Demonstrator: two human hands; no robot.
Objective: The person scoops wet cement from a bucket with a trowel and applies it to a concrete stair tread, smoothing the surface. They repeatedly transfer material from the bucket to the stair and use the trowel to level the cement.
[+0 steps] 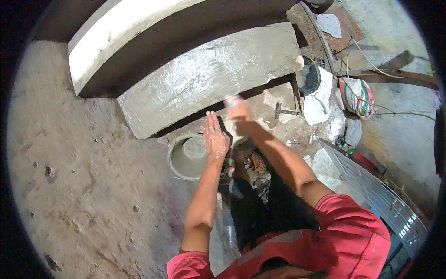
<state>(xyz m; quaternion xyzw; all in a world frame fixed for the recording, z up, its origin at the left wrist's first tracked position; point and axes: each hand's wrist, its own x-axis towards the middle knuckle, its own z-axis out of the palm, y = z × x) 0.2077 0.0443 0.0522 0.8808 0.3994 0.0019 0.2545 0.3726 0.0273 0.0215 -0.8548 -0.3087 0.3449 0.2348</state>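
Observation:
A step-like slab coated with wet grey plaster (186,88) runs across the upper middle, its surface shiny in places. My left hand (216,139) is open, its fingers straight and side by side, with the tips near the slab's lower front edge. Pale smears mark its back. My right hand (238,110) is beside it at the same edge, smeared by motion. Its fingers do not show clearly, nor whether anything is in them. Just left of my left wrist stands a round basin (172,160) holding something grey and a rounded form.
A hammer (285,111) lies right of my hands. Further right are a black bucket (318,76), white sheeting (318,107), a striped sack (357,96) and a cable (369,58). A ribbed panel (371,183) leans at lower right. A rough wall (93,186) fills the left.

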